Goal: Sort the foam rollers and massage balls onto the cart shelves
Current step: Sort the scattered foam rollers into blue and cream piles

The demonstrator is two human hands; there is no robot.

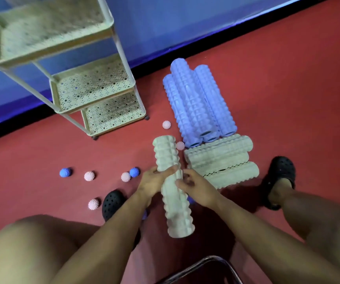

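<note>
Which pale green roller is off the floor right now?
The pale green roller held in both hands, left hand and right hand; the other green rollers lie stacked.

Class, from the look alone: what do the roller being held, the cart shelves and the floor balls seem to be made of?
Held roller: probably matte foam, pale green, moulded ridges, no shine. Cart shelves: likely painted sheet metal, thin, punched with small holes. Spiky balls: perhaps soft plastic or rubber; small nubs all over.

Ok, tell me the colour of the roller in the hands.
Pale green roller, ridged all over, seen in the head view.
</note>
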